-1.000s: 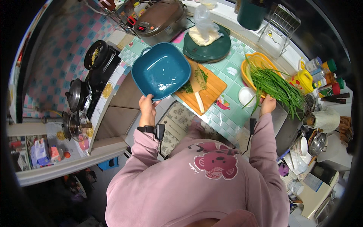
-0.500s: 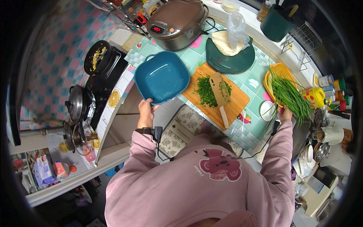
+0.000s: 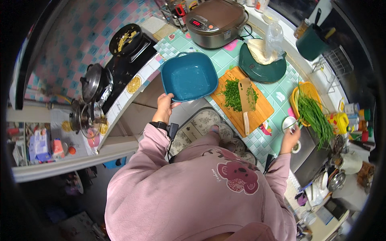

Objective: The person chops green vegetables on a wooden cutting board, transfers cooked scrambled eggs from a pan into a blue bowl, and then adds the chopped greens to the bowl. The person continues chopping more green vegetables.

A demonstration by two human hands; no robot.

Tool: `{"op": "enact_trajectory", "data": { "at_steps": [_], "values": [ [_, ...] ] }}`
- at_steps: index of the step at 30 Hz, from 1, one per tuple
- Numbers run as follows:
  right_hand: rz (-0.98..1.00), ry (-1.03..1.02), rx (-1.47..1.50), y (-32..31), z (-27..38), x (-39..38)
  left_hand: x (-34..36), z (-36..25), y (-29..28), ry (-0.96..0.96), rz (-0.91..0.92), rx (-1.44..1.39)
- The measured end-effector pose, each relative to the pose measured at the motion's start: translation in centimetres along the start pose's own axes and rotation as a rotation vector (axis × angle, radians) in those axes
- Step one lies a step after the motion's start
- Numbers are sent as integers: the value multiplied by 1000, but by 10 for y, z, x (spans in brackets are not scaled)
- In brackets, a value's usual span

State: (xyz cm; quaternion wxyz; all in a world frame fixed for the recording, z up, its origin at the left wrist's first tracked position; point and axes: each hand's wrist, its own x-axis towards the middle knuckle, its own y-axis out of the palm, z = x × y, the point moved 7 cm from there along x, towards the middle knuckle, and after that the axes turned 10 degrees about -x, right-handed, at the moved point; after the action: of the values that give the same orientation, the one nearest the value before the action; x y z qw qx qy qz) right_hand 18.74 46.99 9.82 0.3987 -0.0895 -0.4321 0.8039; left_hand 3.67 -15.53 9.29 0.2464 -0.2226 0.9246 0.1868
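Note:
My left hand [image 3: 165, 105] grips the near rim of a blue square basin [image 3: 189, 76], which is empty and held at the counter's front edge. Off to the right, my right hand [image 3: 290, 139] is at a small white bowl [image 3: 288, 121], fingers drawn together; what they pinch is too small to make out. A wooden cutting board [image 3: 263, 108] lies between my hands. Chopped greens [image 3: 232, 94] cover its left part, and a kitchen knife [image 3: 247, 100] rests flat across them, handle toward me. Long green chives [image 3: 311, 114] spill out of an orange basket [image 3: 295, 100] beyond my right hand.
Behind the basin stands a brown rice cooker [image 3: 215, 24]. A dark green round lid-like appliance [image 3: 257, 72] has dough-coloured food [image 3: 259, 52] and a plastic bag on it. At left, a frying pan [image 3: 125, 39] sits on the stove. A sink [image 3: 307, 154] and bottles are at right.
My right hand has moved left and nearer, from the chives and orange basket to the small white bowl. My left hand still holds the basin. The whole view has shifted.

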Motion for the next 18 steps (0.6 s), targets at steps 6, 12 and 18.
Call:
{"op": "enact_trajectory", "data": {
  "at_steps": [6,12,18],
  "values": [
    [512,-223,45,98,107,-92,59,-11,14,-26,83,104],
    [448,-238,-384,158,136,-117,135,-19,40,-143,277,273],
    [239,-31,-421,160,143,-116,201,-34,46,-226,467,493]
  ]
}}
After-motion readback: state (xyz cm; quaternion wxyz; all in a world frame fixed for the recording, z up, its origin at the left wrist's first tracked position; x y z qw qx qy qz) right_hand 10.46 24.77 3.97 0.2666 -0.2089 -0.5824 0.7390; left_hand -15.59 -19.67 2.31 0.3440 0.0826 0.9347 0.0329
